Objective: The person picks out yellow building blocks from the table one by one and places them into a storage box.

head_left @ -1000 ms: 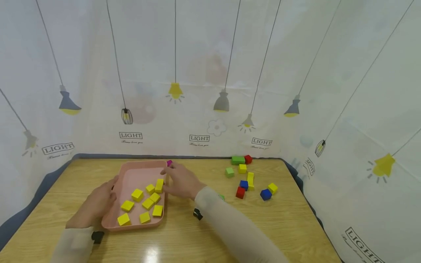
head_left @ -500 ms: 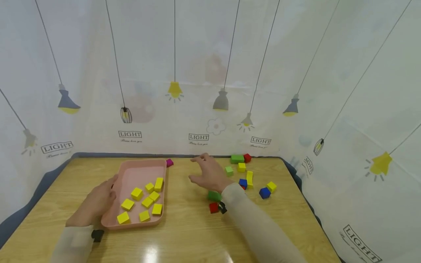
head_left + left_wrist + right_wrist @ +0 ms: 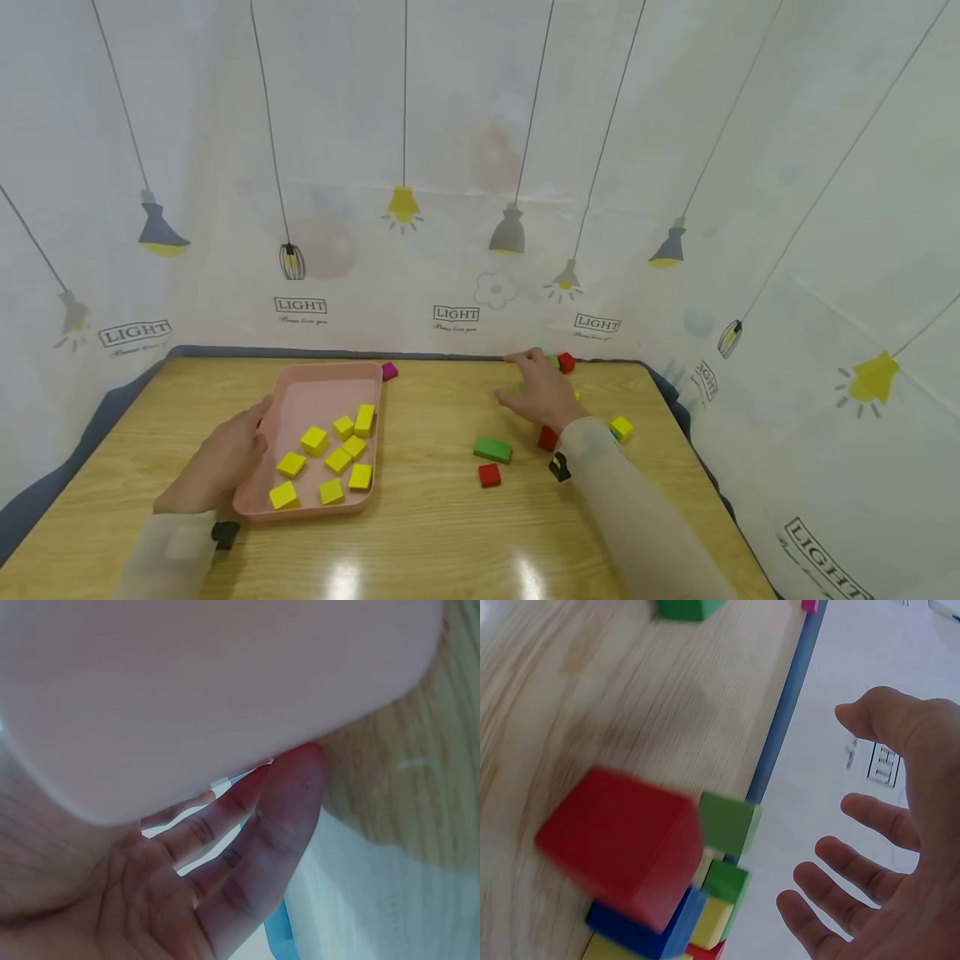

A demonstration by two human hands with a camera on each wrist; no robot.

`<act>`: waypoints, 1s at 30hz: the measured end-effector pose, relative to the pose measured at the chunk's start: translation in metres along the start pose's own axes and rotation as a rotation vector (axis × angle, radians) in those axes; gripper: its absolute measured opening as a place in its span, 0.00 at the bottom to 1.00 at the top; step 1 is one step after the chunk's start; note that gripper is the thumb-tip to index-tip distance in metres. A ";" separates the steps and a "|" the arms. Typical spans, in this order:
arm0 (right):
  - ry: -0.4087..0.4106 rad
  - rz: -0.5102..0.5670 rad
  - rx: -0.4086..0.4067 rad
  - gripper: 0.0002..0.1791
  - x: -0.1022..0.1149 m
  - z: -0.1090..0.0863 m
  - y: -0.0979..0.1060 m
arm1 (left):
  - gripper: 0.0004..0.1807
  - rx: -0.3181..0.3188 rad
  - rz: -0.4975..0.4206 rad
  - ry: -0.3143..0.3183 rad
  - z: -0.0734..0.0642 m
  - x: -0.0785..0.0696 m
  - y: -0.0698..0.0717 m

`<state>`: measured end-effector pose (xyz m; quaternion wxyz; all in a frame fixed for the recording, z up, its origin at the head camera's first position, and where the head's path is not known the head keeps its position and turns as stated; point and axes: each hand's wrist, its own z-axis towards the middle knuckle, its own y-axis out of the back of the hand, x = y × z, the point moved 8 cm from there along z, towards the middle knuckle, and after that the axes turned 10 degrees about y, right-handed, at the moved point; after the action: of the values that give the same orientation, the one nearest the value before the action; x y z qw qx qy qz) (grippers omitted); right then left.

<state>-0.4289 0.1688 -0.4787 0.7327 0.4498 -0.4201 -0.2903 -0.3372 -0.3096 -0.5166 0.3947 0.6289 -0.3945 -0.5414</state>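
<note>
A pink tray (image 3: 315,382) lies on the left side of the table, with several yellow blocks (image 3: 315,441) in its nearer half. My left hand (image 3: 221,458) grips its left side; in the left wrist view fingertips touch the edge of the pink tray (image 3: 217,697). My right hand (image 3: 545,394) hovers over the block group at the right, partly covering it in the head view. Its fingers are spread with nothing between them in the right wrist view. Below that hand are a red block (image 3: 622,840), a blue block (image 3: 649,922) and a light green block (image 3: 729,823).
A green oblong block (image 3: 492,450) and a red block (image 3: 489,476) lie mid-table. A yellow block (image 3: 621,429) sits farther right. One magenta block (image 3: 389,371) stands by the tray's far right corner. A lamp-print curtain (image 3: 360,275) hangs behind the table.
My right hand has moved from the tray's right rim across to the blocks on the right, uncovering the green oblong and red block. My left hand stays at the tray.
</note>
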 end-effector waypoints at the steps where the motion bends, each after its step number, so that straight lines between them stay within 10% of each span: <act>1: -0.002 -0.012 -0.004 0.39 -0.005 -0.001 0.002 | 0.37 -0.004 0.002 -0.003 0.000 0.000 0.000; 30: -0.131 -0.026 0.074 0.33 -0.081 -0.009 0.013 | 0.38 0.009 -0.010 0.024 0.000 0.002 0.000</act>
<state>-0.4590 0.2429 -0.4977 0.6829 0.4619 -0.4716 -0.3128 -0.3373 -0.3112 -0.5175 0.3937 0.6392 -0.3891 -0.5339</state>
